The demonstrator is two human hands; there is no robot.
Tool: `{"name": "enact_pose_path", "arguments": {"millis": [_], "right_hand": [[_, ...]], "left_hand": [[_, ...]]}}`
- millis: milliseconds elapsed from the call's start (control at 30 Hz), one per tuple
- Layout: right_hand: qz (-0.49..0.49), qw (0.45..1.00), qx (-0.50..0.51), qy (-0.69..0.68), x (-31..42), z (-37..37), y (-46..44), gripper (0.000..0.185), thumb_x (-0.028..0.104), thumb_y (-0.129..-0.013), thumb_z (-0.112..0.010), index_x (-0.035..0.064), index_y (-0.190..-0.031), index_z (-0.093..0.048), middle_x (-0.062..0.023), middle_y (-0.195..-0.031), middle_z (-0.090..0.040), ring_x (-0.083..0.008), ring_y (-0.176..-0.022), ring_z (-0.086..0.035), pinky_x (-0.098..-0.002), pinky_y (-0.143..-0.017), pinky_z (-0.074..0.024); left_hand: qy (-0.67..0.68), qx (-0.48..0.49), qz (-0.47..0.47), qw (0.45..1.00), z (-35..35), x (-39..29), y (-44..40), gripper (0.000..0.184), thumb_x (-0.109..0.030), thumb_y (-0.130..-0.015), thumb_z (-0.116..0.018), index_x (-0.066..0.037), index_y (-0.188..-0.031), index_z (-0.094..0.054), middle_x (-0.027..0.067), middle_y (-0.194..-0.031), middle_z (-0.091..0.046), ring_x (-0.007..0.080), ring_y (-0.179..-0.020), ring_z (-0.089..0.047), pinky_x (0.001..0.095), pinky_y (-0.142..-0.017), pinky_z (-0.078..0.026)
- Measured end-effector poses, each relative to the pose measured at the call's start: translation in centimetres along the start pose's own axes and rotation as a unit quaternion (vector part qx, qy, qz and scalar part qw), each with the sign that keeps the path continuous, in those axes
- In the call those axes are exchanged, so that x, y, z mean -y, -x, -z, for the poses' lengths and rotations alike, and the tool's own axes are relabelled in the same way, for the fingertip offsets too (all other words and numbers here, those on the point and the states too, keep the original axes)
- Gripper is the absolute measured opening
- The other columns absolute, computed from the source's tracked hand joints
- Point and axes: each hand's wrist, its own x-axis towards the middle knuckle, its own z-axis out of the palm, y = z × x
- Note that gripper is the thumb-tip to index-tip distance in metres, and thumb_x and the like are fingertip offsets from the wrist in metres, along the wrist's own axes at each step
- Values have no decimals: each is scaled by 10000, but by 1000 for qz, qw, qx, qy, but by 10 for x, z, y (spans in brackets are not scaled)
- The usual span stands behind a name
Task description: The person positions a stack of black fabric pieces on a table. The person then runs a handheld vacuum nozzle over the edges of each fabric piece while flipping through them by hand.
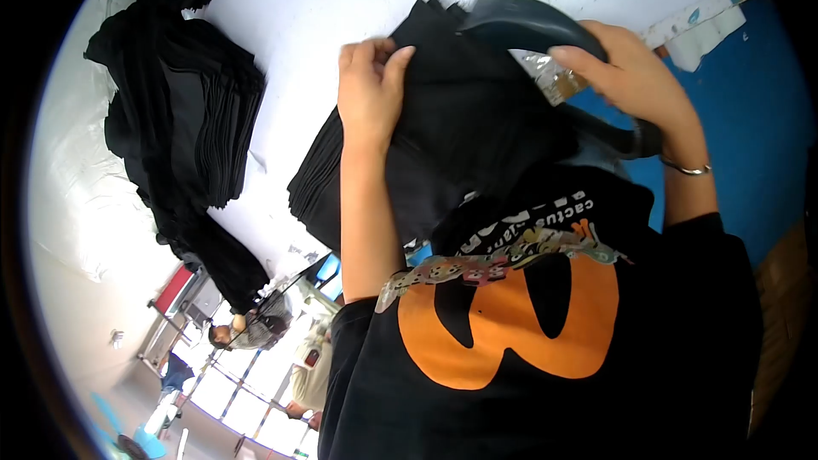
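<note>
A thick stack of black fabric pieces point(464, 111) lies in front of me, its layered edges fanned out at the lower left. My left hand point(372, 81) is at the stack's upper left edge, with the fingers bent and the thumb pressing the top cloth. In my right hand point(626, 72) is a dark label gun point(528, 21), gripped by its curved handle. Its front end touches or hovers just above the upper part of the stack; which one, I cannot tell. Clear plastic and a brownish part show inside the gun's frame.
More black fabric stacks point(192, 111) lie on the left of the white table point(290, 0). A white strip like a ruler point(682, 25) is at the upper right, by a blue surface point(758, 111). Other people point(251, 332) are in the background at lower left.
</note>
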Motion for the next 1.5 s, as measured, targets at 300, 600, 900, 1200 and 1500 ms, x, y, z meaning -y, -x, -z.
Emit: {"name": "enact_pose_path", "arguments": {"millis": [300, 600, 900, 1200, 1500], "right_hand": [[-64, 994, 52, -69, 11, 5, -1, 472, 450, -995, -605, -8, -889, -641, -5, -567, -516, -95, -463, -518, -244, -453, -419], [-10, 996, 34, -87, 37, -11, -34, 593, 575, -951, -608, 3, -795, -632, -33, -513, -509, -128, -420, -533, -260, -434, -418], [-35, 997, 2, -65, 50, -25, -32, 469, 437, -1000, -598, -18, -896, -629, 7, -569, -523, -91, -450, -507, -258, -442, -409], [-31, 998, 34, -52, 53, -31, -45, 557, 514, -947, -650, -15, -779, -608, -25, -555, -508, -135, -469, -518, -283, -466, -437], [-33, 999, -7, 20, 42, -12, -20, 541, 464, -953, -655, -76, -948, -641, -112, -651, -607, -204, -600, -627, -343, -602, -500]], "left_hand": [[401, 122, 129, 899, -23, 13, -37, 294, -126, -891, -765, 6, -1135, -666, 61, -992, -685, 166, -938, -642, 285, -871, -523], [505, 37, 125, 853, -26, 19, -33, 125, 6, -909, -709, 17, -1030, -740, 33, -992, -687, 135, -920, -630, 254, -878, -510], [319, -39, -27, 947, -16, 19, -22, 118, -84, -913, -722, 31, -900, -745, 37, -975, -689, 143, -886, -625, 252, -833, -499], [156, 68, 39, 985, -29, 24, -30, 254, -189, -852, -762, -24, -1043, -731, 143, -1019, -705, 299, -947, -663, 394, -846, -526], [251, -30, 21, 967, -31, 15, -15, 192, -108, -901, -746, -46, -1082, -759, 78, -1048, -739, 191, -956, -673, 300, -905, -523]]}}
